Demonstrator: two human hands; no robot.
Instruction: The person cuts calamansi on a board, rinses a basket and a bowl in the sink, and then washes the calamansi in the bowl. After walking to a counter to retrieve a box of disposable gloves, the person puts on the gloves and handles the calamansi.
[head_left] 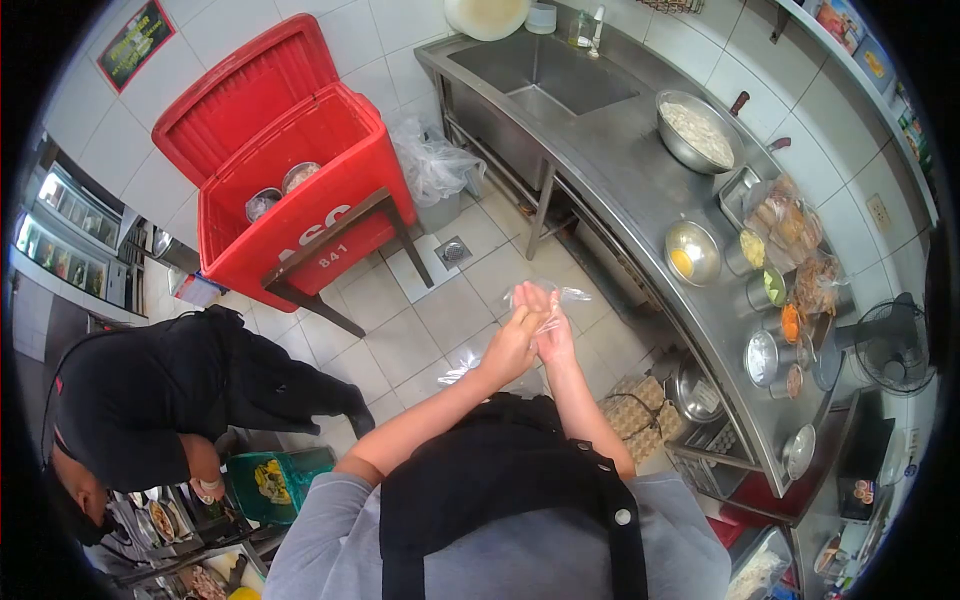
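Both hands are close together in front of my body, above the tiled floor. A clear plastic glove (572,294) hangs loosely about the fingers of my right hand (545,325), whose palm faces up. My left hand (511,345) has its fingers pinched on the plastic near the right palm. More clear plastic (458,366) shows beside my left forearm, partly hidden by it. To the right of the hands stands the steel counter (600,165), holding a bowl of white food (697,132) and a bowl with yolk (692,253).
An open red cooler (300,190) on a stand is at the upper left. A person in black (150,390) bends over at the left, beside a green bin (278,483). A sink (540,75), food containers (770,287) and a fan (893,345) are also in view.
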